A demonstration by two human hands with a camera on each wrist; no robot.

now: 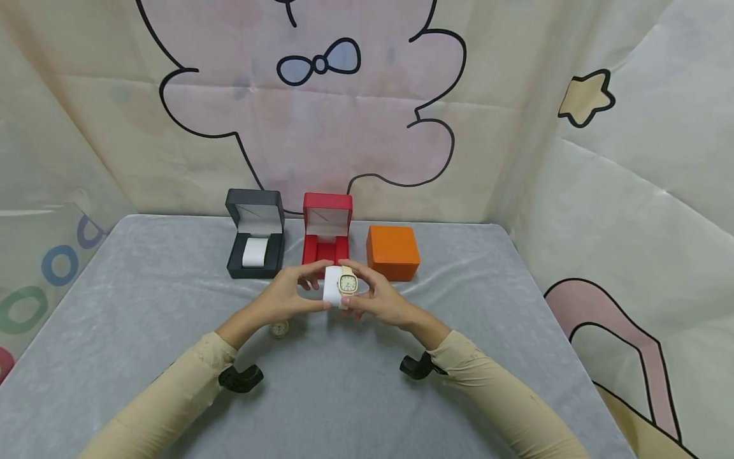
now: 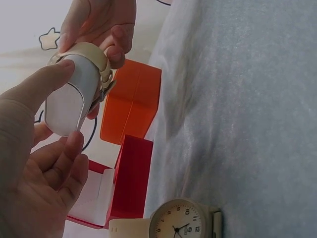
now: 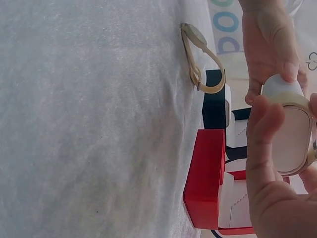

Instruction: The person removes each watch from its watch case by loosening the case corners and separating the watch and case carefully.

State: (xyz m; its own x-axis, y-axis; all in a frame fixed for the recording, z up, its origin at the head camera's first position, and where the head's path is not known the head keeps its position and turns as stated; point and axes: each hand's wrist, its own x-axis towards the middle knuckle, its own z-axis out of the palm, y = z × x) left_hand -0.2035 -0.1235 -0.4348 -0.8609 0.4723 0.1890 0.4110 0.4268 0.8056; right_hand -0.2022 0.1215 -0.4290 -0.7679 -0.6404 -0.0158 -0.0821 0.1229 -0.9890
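Both hands hold up a white watch cushion (image 1: 331, 288) in front of the open red box (image 1: 327, 210). Round the cushion's right part runs the cream strap of a wristwatch (image 1: 348, 284) with a squarish, gold-edged dial. My left hand (image 1: 291, 294) pinches the cushion's left end between thumb and fingers. On the other side, my right hand (image 1: 390, 305) grips the wristwatch at its strap, fingers above and thumb below. A second watch, round-faced (image 2: 181, 223), stands on the table by the left wrist, its cream strap (image 3: 215, 89) closed in a loop.
An open dark box (image 1: 255, 197) with a white cushion (image 1: 255, 252) inside stands left of the red box. To the right sits a closed orange box (image 1: 393, 252). Grey cloth (image 1: 355, 408) covers the table, with printed curtains (image 1: 516, 127) behind and at the sides.
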